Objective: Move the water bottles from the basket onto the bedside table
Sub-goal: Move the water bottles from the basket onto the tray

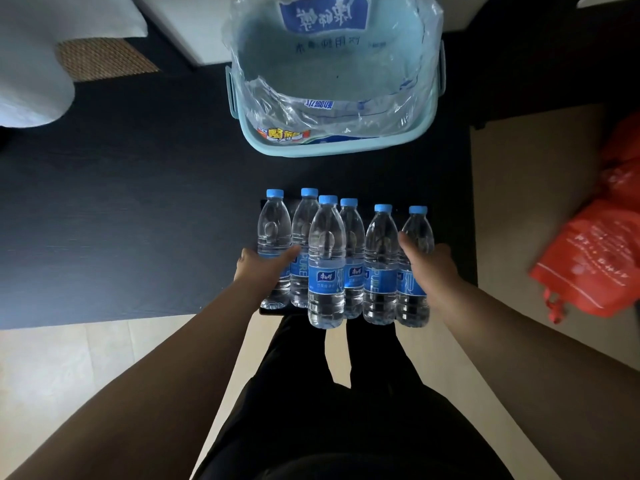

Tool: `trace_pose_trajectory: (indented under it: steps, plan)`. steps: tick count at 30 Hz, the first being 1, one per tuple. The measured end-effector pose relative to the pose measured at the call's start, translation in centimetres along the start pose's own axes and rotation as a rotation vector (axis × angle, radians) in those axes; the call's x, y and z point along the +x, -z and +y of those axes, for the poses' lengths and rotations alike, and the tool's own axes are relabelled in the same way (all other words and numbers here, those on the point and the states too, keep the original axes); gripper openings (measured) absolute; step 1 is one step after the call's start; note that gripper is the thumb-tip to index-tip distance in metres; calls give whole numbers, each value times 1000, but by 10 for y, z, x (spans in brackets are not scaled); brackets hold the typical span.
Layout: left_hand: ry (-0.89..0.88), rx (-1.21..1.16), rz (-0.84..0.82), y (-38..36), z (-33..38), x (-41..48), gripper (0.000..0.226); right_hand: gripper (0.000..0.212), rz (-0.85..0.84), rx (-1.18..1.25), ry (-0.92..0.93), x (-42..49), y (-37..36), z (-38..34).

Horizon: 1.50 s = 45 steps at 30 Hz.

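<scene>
Several clear water bottles with blue caps and blue labels stand upright in a tight group near the front edge of the black bedside table. My left hand wraps the leftmost bottle at its label. My right hand wraps the rightmost bottle the same way. Behind the bottles sits the pale blue basket, holding only crumpled clear plastic wrap with blue print; no bottles show inside it.
A white pillow or bedding lies at the far left, beside a woven brown mat. A red-orange bag sits on the floor to the right. My dark-trousered legs stand right against the table's front edge.
</scene>
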<state>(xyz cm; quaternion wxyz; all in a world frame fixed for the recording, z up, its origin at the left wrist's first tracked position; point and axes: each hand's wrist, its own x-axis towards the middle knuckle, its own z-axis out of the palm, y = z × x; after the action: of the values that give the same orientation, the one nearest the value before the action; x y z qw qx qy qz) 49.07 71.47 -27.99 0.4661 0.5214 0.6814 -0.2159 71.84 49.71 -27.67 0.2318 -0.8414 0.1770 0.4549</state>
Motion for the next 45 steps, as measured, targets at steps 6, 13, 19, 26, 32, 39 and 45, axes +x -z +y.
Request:
trace_pose_trajectory:
  steps: [6, 13, 19, 26, 32, 39, 45]
  plan:
    - [-15, -5, 37, 0, 1, -5, 113, 77, -32, 63, 39, -11, 6, 2]
    - [-120, -80, 100, 19, 14, -35, 98, 66, -46, 163, 134, -43, 26, -18]
    - [-218, -70, 128, 48, 29, -74, 75, 75, -69, 99, 262, -72, 50, -43]
    - [-282, -89, 178, 79, 44, -130, 75, 65, -130, 72, 449, -111, 87, -73]
    - [-366, -142, 200, 100, 48, -168, 77, 59, -138, 38, 596, -139, 111, -94]
    - [-312, -257, 278, 99, 25, -195, 82, 76, -101, -154, 690, -151, 117, -118]
    - [-197, -396, 316, 95, -31, -212, 79, 77, -168, -208, 793, -163, 86, -124]
